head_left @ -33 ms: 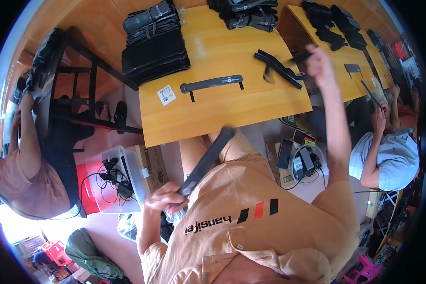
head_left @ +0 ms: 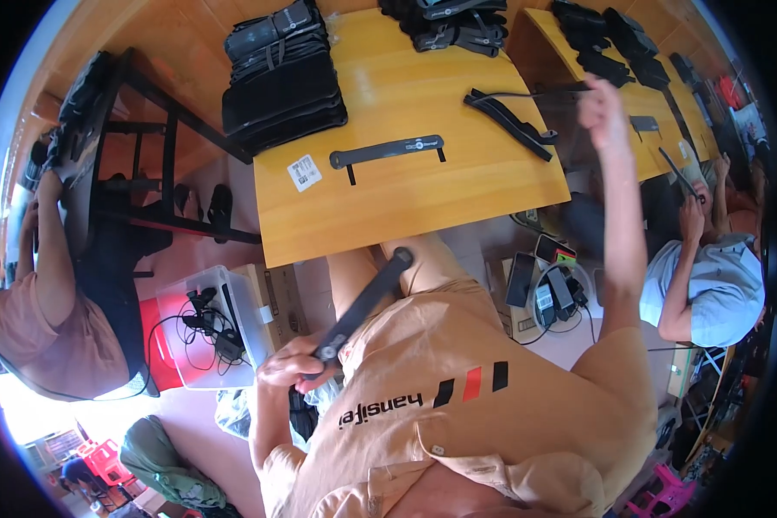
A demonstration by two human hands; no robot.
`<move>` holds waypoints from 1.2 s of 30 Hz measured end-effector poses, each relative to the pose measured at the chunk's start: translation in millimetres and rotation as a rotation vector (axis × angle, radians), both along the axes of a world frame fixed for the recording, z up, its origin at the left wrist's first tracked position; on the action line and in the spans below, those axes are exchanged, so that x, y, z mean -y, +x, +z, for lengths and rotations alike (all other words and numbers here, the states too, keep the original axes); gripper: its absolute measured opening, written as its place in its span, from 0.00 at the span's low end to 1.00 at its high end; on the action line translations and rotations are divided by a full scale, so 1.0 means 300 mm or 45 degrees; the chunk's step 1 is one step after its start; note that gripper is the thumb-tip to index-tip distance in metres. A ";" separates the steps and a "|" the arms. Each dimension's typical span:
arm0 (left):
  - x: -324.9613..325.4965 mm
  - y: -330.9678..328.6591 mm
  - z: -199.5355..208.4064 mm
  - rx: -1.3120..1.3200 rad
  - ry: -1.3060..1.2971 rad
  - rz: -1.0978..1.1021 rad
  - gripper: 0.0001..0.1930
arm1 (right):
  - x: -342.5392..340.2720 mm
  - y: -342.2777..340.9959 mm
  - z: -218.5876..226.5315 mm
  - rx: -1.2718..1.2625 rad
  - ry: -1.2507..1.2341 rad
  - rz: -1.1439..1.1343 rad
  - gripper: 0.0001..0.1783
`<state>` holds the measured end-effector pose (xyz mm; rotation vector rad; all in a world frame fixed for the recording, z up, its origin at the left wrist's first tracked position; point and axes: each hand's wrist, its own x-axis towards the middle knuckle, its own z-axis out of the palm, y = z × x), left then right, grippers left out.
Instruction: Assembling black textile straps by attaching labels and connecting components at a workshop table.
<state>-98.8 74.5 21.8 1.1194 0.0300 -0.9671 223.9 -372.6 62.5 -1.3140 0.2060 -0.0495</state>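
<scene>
My left hand (head_left: 289,363) is closed round the lower end of a dark grey strap (head_left: 367,298), which slants up over my lap with its rounded end free. Beyond the table's right edge, my right hand (head_left: 604,116) is raised, fingers pinched on the end of a thin black strip (head_left: 540,92). That strip stretches left to a small pile of black strips (head_left: 514,125) on the table; motion blurs it a little. A similar grey strap (head_left: 387,153) lies across the table, two black tabs sticking out below it. Left of it is a white label (head_left: 304,173).
Stacks of folded black straps (head_left: 285,99) and more grey bundles (head_left: 457,34) stand at the back of the yellow table (head_left: 406,220). A clear bin of cables (head_left: 211,332) sits lower left. One person (head_left: 52,302) works at left, another (head_left: 708,285) at right.
My right hand has moved slightly right and up, drawing the black strip out straighter from the pile. The strap in my left hand has tipped slightly lower and left.
</scene>
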 end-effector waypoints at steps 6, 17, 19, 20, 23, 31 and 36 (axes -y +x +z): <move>-0.057 0.028 -0.094 0.239 0.142 0.635 0.22 | -0.051 -0.120 0.180 0.200 -0.504 0.235 0.13; 0.062 0.226 -0.337 -0.017 0.543 1.064 0.21 | -0.160 -0.283 0.195 0.441 -1.204 0.477 0.12; 0.080 0.225 -0.325 -0.092 0.718 1.106 0.22 | -0.147 -0.284 0.175 0.437 -1.101 0.476 0.18; 0.084 0.222 -0.314 -0.095 0.719 1.103 0.22 | -0.148 -0.288 0.169 0.473 -1.040 0.518 0.18; 0.081 0.209 -0.293 -0.005 1.040 1.168 0.21 | -0.140 -0.283 0.142 0.647 -0.893 0.740 0.18; 0.309 0.386 0.033 1.398 0.985 0.989 0.21 | -0.428 -0.396 0.079 0.858 -0.788 1.230 0.17; 0.356 0.439 0.032 0.520 0.288 0.414 0.13 | -0.468 -0.406 0.026 0.614 -0.604 1.107 0.17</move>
